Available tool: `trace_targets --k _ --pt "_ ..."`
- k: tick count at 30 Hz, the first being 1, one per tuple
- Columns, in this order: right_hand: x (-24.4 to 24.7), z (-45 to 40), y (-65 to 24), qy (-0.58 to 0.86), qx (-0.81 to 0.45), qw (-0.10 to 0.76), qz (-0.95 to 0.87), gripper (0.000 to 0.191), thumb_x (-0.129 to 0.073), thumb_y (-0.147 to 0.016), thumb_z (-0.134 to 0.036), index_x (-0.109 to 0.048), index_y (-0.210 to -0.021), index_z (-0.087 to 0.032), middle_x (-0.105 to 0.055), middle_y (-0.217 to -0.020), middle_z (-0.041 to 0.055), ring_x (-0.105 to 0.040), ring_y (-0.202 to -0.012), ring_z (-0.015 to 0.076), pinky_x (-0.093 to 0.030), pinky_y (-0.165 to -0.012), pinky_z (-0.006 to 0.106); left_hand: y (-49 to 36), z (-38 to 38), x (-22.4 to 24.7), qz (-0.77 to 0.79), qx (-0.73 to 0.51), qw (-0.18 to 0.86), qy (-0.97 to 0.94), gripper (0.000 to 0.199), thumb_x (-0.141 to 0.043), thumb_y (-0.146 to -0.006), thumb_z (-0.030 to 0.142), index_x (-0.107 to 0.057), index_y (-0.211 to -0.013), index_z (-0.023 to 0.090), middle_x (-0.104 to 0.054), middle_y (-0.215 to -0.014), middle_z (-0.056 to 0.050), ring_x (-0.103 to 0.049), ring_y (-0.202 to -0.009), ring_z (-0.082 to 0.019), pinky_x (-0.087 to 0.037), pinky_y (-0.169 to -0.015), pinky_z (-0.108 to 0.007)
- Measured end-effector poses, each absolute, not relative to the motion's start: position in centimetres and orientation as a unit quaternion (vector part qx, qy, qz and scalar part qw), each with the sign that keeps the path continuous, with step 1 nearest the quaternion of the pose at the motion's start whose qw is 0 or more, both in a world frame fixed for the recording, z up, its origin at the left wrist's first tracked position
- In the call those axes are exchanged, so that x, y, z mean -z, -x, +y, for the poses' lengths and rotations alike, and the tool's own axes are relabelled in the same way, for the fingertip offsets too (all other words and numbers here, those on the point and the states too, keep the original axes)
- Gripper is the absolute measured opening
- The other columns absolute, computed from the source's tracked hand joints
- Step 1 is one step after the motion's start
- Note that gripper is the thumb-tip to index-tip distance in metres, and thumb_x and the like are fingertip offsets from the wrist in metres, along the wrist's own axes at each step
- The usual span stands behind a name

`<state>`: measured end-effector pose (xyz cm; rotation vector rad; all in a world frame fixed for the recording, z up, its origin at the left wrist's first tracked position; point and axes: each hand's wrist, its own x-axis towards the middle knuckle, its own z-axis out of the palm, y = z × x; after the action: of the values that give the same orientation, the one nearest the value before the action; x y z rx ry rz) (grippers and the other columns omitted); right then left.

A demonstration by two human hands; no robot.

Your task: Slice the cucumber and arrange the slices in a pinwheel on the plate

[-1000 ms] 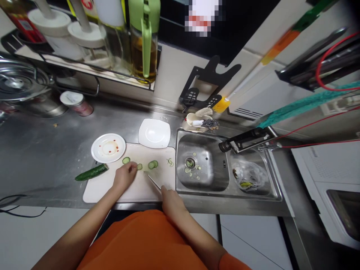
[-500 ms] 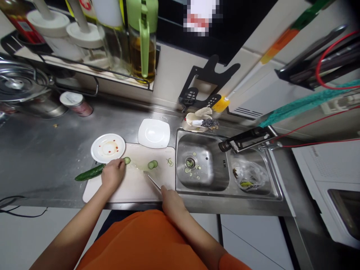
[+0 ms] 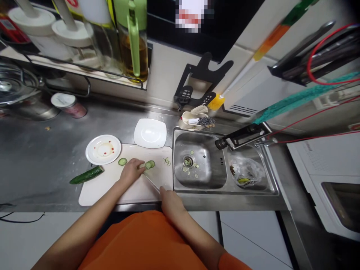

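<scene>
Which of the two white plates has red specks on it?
The round plate, the one near the long cucumber piece. The other, the squarish plate, shows no red specks.

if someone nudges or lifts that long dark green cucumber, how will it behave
The long dark green cucumber would probably roll sideways if pushed, given its rounded sides. Its thick, nearly straight body suggests it stays stiff when lifted. Its glossy skin may be slippery.

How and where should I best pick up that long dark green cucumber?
Best, I'd say, to take the cucumber around its middle with the left hand, from the near side: it is long and rounded, tapering at one end, while the white round plate sits close beyond its cut end.
</scene>
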<state>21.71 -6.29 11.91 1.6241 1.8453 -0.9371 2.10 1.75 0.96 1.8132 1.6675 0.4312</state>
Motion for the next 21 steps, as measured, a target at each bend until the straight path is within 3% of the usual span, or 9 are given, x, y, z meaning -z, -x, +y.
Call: trace_targets --k 7,13,21 --pt "-11.3 -6.7 -22.0 -0.594 0.339 0.253 0.684 0.034 -0.034 -0.087 -0.004 -0.047 -0.115 -0.019 -0.065 -0.091 0.0120 -0.064 -0.092 0.0235 -0.046 -0.070 0.028 -3.1 1.9 -1.5 0.667 -0.144 0.320 -0.657 0.019 -0.061 -0.071 0.032 -0.067 -0.085 0.021 -0.065 -0.085 -0.004 -0.059 -0.080 -0.019 -0.043 -0.073 -0.028" --pt "-11.2 -6.7 -22.1 -0.596 0.334 0.248 0.687 0.034 -0.033 -0.087 -0.003 -0.048 -0.113 -0.019 -0.065 -0.089 0.0116 -0.064 -0.091 0.0237 -0.046 -0.068 0.028 -3.5 1.7 -2.3 0.670 -0.145 0.372 -0.626 0.010 -0.057 -0.071 0.031 -0.062 -0.071 0.021 -0.064 -0.069 0.002 -0.056 -0.064 -0.014 -0.039 -0.062 -0.024" --pt "-11.7 -6.3 -22.2 -0.592 0.348 0.259 0.679 0.035 -0.035 -0.086 -0.004 -0.047 -0.115 -0.019 -0.065 -0.095 0.0131 -0.064 -0.093 0.0236 -0.045 -0.070 0.028 -1.5 1.5 -2.6 0.669 -0.185 0.426 -0.580 0.021 -0.055 -0.070 0.034 -0.068 -0.081 0.021 -0.065 -0.066 0.003 -0.057 -0.062 -0.012 -0.041 -0.059 -0.022"
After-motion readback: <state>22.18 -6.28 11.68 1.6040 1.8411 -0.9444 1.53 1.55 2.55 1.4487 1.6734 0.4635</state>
